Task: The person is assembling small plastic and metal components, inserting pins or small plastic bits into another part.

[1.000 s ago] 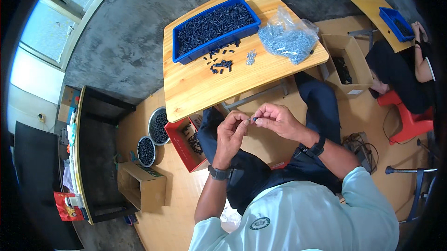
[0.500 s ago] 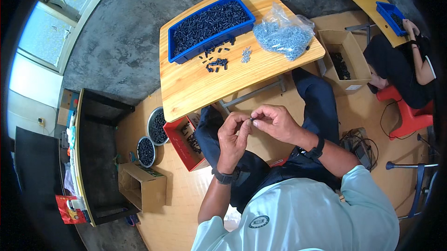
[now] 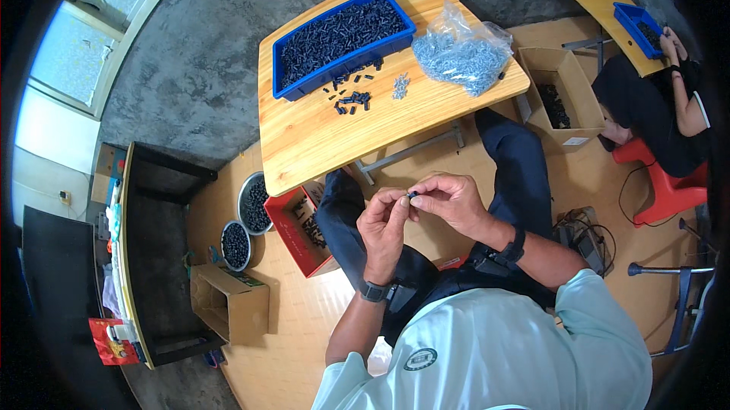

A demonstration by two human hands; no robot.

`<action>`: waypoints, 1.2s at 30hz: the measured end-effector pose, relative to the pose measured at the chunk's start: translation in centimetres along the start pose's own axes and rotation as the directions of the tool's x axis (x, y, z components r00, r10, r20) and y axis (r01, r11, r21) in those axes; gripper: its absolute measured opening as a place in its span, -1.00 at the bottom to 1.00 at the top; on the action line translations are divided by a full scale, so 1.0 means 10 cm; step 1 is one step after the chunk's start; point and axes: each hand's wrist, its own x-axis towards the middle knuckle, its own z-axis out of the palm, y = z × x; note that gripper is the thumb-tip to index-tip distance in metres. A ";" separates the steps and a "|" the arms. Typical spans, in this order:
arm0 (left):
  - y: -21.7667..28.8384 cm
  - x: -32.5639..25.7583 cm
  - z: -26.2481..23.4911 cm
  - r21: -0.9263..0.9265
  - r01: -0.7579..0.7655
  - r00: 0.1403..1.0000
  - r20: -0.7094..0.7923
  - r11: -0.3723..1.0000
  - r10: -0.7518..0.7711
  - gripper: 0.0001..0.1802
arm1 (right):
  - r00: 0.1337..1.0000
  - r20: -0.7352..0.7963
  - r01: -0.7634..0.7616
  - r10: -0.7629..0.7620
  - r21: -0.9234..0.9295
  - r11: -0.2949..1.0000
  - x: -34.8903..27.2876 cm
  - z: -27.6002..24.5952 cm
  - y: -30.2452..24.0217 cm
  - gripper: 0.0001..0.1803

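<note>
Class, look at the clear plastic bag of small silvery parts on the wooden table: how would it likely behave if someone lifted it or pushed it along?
The clear plastic bag looks crumpled and loosely slumped, so it would probably sag and change shape when lifted. It bulges with many small silvery parts, so it is likely heavy for its size. It lies near the wooden table edge with its film loosely gathered; a push might shift or spill the contents.

A blue tray [image 3: 283,85] of black parts [image 3: 338,30] sits beside a red bin [image 3: 293,239].

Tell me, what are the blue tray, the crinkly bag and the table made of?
The blue tray looks like moulded plastic: one even colour, smooth walls. The crinkly bag seems thin clear plastic film, since it wrinkles, shines and shows small silvery pieces inside. The table looks like pale varnished wood, with grain lines and a soft sheen.
</note>
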 end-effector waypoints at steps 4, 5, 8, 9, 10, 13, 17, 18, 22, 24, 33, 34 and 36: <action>0.05 0.02 -0.05 0.108 -0.039 0.999 0.027 0.993 0.036 -0.92 | 0.968 0.027 0.236 -0.249 -0.428 0.872 0.01 -0.01 -0.09 -0.82; 0.07 0.03 -0.07 0.107 -0.037 0.999 0.026 0.994 0.034 -0.92 | 0.969 0.026 0.234 -0.246 -0.429 0.873 0.01 -0.01 -0.09 -0.82; 0.08 0.02 -0.10 0.237 -0.082 0.995 0.081 0.968 0.064 -0.92 | 0.948 0.054 0.293 -0.313 -0.527 0.798 0.01 0.01 -0.12 -0.81; 0.07 0.02 -0.11 0.283 -0.112 0.991 0.108 0.952 0.084 -0.92 | 0.956 0.065 0.270 -0.287 -0.582 0.767 0.00 0.01 -0.15 -0.82; 0.07 0.01 -0.11 0.329 -0.143 0.985 0.135 0.934 0.103 -0.92 | 0.963 0.075 0.247 -0.260 -0.634 0.733 -0.01 0.01 -0.16 -0.84; 0.06 0.00 -0.12 0.352 -0.158 0.984 0.137 0.922 0.116 -0.92 | 0.954 0.089 0.278 -0.288 -0.628 0.727 0.00 0.01 -0.13 -0.84; 0.05 0.00 -0.15 0.390 -0.158 0.985 0.129 0.907 0.115 -0.94 | 0.942 0.114 0.316 -0.316 -0.626 0.713 0.00 0.01 -0.13 -0.85; 0.06 0.01 -0.14 0.406 -0.184 0.981 0.138 0.895 0.139 -0.95 | 0.938 0.123 0.327 -0.324 -0.626 0.709 0.00 0.01 -0.12 -0.85; 0.10 0.03 -0.14 0.509 -0.225 0.973 0.156 0.831 0.168 -0.95 | 0.926 0.138 0.354 -0.351 -0.640 0.682 0.01 0.00 -0.11 -0.84; 0.14 0.05 -0.14 0.565 -0.257 0.965 0.190 0.784 0.179 -0.93 | 0.920 0.147 0.368 -0.364 -0.643 0.671 0.01 -0.01 -0.10 -0.84; 0.28 0.10 -0.15 0.717 -0.381 0.918 0.366 0.583 0.150 -0.92 | 0.905 0.206 0.399 -0.372 -0.713 0.576 -0.03 -0.03 -0.07 -0.87; 0.28 0.10 -0.15 0.729 -0.381 0.917 0.375 0.569 0.134 -0.92 | 0.912 0.203 0.386 -0.357 -0.720 0.577 -0.04 -0.03 -0.06 -0.88; 0.28 0.09 -0.16 0.735 -0.366 0.922 0.370 0.571 0.115 -0.93 | 0.915 0.202 0.380 -0.349 -0.721 0.579 -0.05 -0.03 -0.06 -0.88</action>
